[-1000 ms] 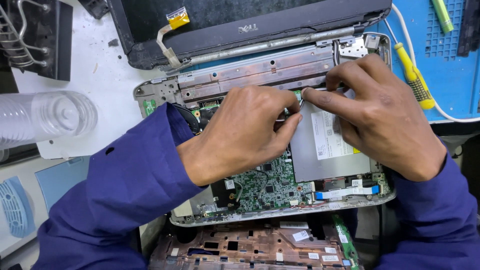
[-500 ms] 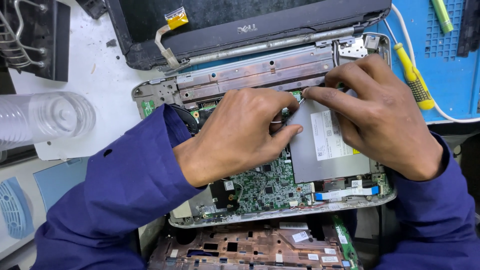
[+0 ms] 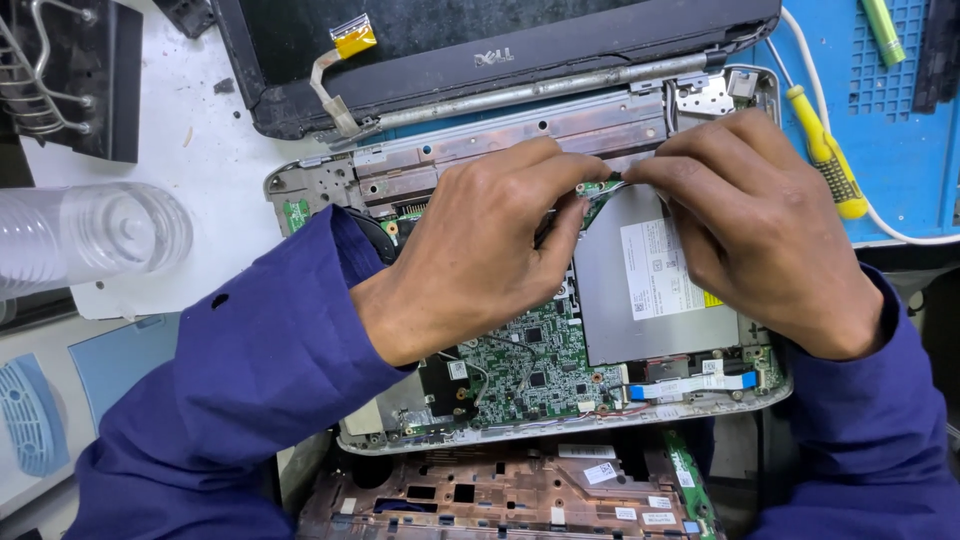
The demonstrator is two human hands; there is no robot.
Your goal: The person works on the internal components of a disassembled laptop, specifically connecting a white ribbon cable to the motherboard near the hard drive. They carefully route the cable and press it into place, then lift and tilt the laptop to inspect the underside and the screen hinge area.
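Green circuit board lies exposed in the opened laptop base, where left hand and right hand apparently pinch a small connector between their fingers, steadying it.

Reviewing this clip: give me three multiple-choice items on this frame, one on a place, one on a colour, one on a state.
1. Where does the yellow-handled screwdriver lie?
A. on the blue mat
B. on the circuit board
C. in the left hand

2. What colour are the sleeves?
A. red
B. dark blue
C. white

3. The laptop base is:
A. closed up
C. opened, with the green circuit board bare
B. wrapped

Key: 1 A, it rests right of the laptop on the mat. 2 B, both arms show blue cloth. 3 C, board and silver drive lie exposed beneath the left hand and right hand.
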